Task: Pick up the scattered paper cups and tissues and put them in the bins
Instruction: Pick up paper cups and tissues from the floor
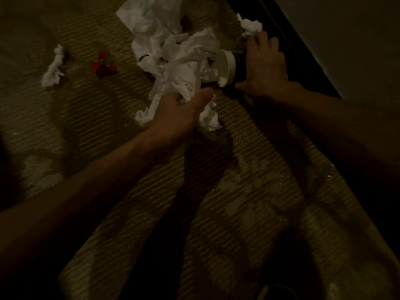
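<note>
item one, risks: my left hand [181, 109] is clutching only the near end of the tissue bundle [186, 68], so loose tails are hanging free, and i am judging that a quick lift is likely to be shedding pieces back onto the carpet [86, 126] or tearing the thin paper. my right hand [266, 68] is wrapping the dark body of the paper cup [227, 68], which is lying on its side with its white rim pointing into the bundle. squeezing too hard is risking a crushed wall, and any dregs, which i am not seeing in this dim light, could be spilling onto the tissues. item two, positions: the bundle is sitting beyond and partly under my left fingers, touching the cup rim. the cup is lying between my right thumb and fingers, just beside the dark baseboard [303, 50]. a small tissue wad [250, 26] is lying at my right fingertips, not being held as far as i am able to tell. a large flat sheet [149, 18] is lying beyond the bundle, and a stray tissue [54, 67] is lying well apart to the left, near a red scrap [102, 66]. no bins are showing.
</note>
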{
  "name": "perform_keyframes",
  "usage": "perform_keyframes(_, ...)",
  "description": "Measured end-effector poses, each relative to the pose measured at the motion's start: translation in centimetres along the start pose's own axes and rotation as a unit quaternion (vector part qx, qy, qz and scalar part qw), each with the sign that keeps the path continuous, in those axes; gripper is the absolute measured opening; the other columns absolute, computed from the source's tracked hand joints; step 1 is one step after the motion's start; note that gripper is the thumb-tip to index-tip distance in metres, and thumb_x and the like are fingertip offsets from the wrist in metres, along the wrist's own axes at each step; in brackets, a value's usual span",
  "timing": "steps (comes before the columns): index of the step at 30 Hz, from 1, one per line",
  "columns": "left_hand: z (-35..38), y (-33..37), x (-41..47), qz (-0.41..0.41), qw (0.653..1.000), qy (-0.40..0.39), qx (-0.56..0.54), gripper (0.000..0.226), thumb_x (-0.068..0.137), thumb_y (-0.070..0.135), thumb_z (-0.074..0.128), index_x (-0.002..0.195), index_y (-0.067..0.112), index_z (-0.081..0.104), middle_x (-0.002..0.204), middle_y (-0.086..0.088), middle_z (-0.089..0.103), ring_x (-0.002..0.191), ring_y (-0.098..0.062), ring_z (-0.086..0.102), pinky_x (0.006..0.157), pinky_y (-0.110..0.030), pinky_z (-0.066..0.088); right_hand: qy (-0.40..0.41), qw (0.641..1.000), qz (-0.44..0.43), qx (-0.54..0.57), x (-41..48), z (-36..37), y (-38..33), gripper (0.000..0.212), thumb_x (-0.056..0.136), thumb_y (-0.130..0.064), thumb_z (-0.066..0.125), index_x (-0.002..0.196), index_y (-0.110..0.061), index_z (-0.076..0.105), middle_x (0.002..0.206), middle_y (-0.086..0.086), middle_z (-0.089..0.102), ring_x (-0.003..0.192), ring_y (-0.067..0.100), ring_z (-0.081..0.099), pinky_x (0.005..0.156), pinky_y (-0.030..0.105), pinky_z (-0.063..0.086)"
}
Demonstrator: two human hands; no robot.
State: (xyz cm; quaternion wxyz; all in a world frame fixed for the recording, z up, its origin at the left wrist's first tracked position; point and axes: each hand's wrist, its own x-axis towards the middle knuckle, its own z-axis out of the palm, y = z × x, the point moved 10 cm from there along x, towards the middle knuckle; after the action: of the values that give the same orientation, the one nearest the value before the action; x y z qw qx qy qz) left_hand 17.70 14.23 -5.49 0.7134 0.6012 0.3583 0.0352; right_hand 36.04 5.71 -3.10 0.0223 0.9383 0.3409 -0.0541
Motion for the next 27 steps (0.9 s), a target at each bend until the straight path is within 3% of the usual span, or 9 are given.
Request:
perform_keyframes(4,0.7,1.1,0.6,0.007,0.999,-0.025,0.02,0.029,0.092,0.041,0.064,0.083,0.015,0.074,0.07,0.001,0.074,0.061,-0.013,0.072,0.044,-0.025,0.051,0.035,0.999,-0.006,0.024,-1.3,-1.3,1.4,0.066,0.084,-0.035,0.071,0.133,-0.001,0.042,0.134,0.022,0.049,0.124,0.038,0.04,0.093,0.045,0.036)
perform_keyframes(9,1.4,3.0,0.0,-0.013,0.997,-0.051,0.055,0.028,0.091,0.041,0.067,0.079,0.016,0.069,0.066,0.001,0.073,0.061,-0.015,0.072,0.047,-0.024,0.051,-0.116,0.985,0.029,0.126,-3.5,1.1,2.1,0.084,0.084,-0.049,0.07,0.146,-0.01,0.031,0.146,0.018,0.041,0.133,0.038,0.037,0.106,0.044,0.036)
perform_keyframes(13,0.9,4.2,0.1,-0.023,0.992,-0.054,0.116,0.034,0.091,0.044,0.066,0.092,0.01,0.067,0.072,-0.002,0.073,0.058,-0.012,0.069,0.044,-0.022,0.049,-0.105,0.963,0.051,0.243,-3.2,1.8,0.0,0.102,0.077,-0.058,0.072,0.153,-0.014,0.02,0.157,0.012,0.03,0.144,0.031,0.028,0.117,0.043,0.024)
perform_keyframes(17,-1.1,4.6,0.4,-0.022,0.992,-0.054,0.115,0.034,0.093,0.042,0.063,0.093,0.008,0.065,0.062,0.001,0.072,0.048,-0.013,0.066,0.04,-0.022,0.046,-0.178,0.926,0.025,0.333,-2.1,4.1,-3.7,0.117,0.069,-0.056,0.079,0.157,-0.026,0.007,0.161,0.009,0.02,0.146,0.033,0.022,0.116,0.052,0.029)
perform_keyframes(20,-3.6,4.0,0.5,-0.019,0.994,-0.024,0.101,0.029,0.092,0.042,0.064,0.092,0.013,0.068,0.07,0.002,0.075,0.06,-0.017,0.071,0.049,-0.031,0.057,-0.138,0.888,0.052,0.436,-1.3,4.5,-5.4,0.113,0.074,-0.046,0.08,0.157,-0.024,0.007,0.159,0.012,0.025,0.142,0.03,0.032,0.112,0.044,0.036)
perform_keyframes(24,-5.6,3.0,0.2,-0.031,0.996,-0.004,0.078,0.021,0.092,0.043,0.065,0.087,0.023,0.067,0.075,0.006,0.076,0.082,-0.027,0.073,0.074,-0.048,0.059,-0.109,0.897,0.058,0.424,-1.4,4.5,-6.0,0.107,0.079,-0.027,0.08,0.157,-0.02,0.006,0.155,0.013,0.029,0.138,0.029,0.037,0.109,0.042,0.039)
perform_keyframes(27,-5.4,3.0,0.0,-0.041,0.996,-0.012,0.084,0.021,0.091,0.043,0.066,0.088,0.022,0.066,0.075,0.006,0.076,0.075,-0.02,0.074,0.073,-0.046,0.059,-0.11,0.879,0.069,0.459,-3.0,3.5,-4.9,0.101,0.082,-0.023,0.077,0.156,-0.019,0.009,0.154,0.01,0.03,0.135,0.024,0.039,0.096,0.031,0.043)
